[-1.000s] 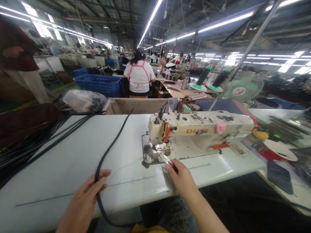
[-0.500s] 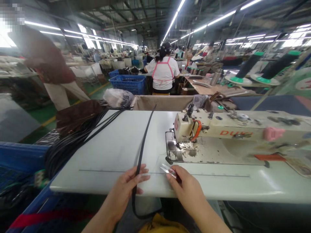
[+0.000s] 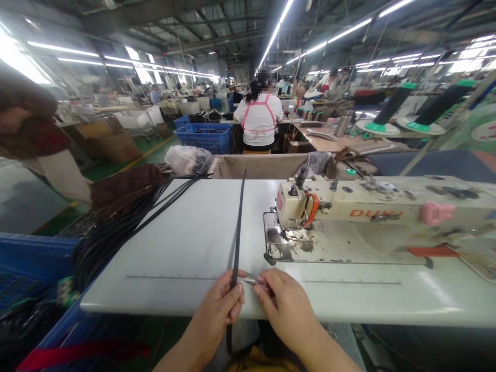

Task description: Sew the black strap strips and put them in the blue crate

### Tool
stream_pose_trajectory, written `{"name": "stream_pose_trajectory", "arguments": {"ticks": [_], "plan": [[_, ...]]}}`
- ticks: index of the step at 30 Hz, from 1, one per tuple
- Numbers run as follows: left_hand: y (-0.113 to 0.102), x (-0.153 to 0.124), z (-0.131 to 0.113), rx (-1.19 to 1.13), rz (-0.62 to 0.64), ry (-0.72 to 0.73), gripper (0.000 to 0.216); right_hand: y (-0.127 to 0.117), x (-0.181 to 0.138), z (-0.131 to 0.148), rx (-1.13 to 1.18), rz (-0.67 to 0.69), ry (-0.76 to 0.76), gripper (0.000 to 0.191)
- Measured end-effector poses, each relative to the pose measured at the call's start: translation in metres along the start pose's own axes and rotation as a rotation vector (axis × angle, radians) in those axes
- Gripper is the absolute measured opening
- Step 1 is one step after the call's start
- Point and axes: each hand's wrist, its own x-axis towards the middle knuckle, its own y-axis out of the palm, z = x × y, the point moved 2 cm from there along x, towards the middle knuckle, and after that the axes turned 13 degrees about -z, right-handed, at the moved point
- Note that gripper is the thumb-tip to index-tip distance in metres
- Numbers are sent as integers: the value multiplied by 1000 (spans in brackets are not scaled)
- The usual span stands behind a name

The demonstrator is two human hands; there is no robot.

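Note:
My left hand [image 3: 225, 299] is closed around a long black strap [image 3: 239, 222], with the thumb pressed over it. The strap runs away across the white table [image 3: 186, 232], and its other part hangs down over the front edge. My right hand [image 3: 284, 297] pinches a small pair of thread snips [image 3: 251, 280]. Their metal blades point left and reach the strap beside my left fingertips; I cannot tell whether they touch it. Both hands are over the table's front edge, close together.
To the right stands a sewing machine [image 3: 341, 217], with thread cones [image 3: 391, 108] behind it. A bundle of black straps [image 3: 104, 248] hangs over the table's left edge by a blue crate [image 3: 39, 258]. One person [image 3: 259, 119] sits ahead; another [image 3: 39, 139] bends at left.
My left hand has moved right with the strap and closed more firmly on it. The snips have come left to the strap. The person at left has bent lower and shifted left.

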Motion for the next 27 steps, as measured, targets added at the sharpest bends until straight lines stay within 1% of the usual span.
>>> {"name": "stream_pose_trajectory", "arguments": {"ticks": [4,9,13,17,19,21,23,24,27], "plan": [[6,-3,-2,-45,37,-27,58,2,1,3,34,11,-39,9],[11,-7,-1,-92,70,-53,63,6,3,3,38,-38,-72,6],[13,-8,2,-113,94,-69,58,10,5,-2,-8,-99,-99,5],[12,-9,4,-125,93,-75,58,14,4,-4,-116,-143,-166,2],[11,-9,4,-127,98,-77,60,16,3,-4,-179,-164,-203,9],[10,-9,5,-116,95,-81,63,17,2,-5,-201,-190,-205,17],[7,-7,5,-74,56,-60,68,16,2,-7,-180,-218,-170,20],[5,-5,5,-40,11,-33,71,16,2,-9,-162,-232,-145,20],[-7,4,4,80,-204,97,80,13,2,-11,-129,-233,-95,16]]}}
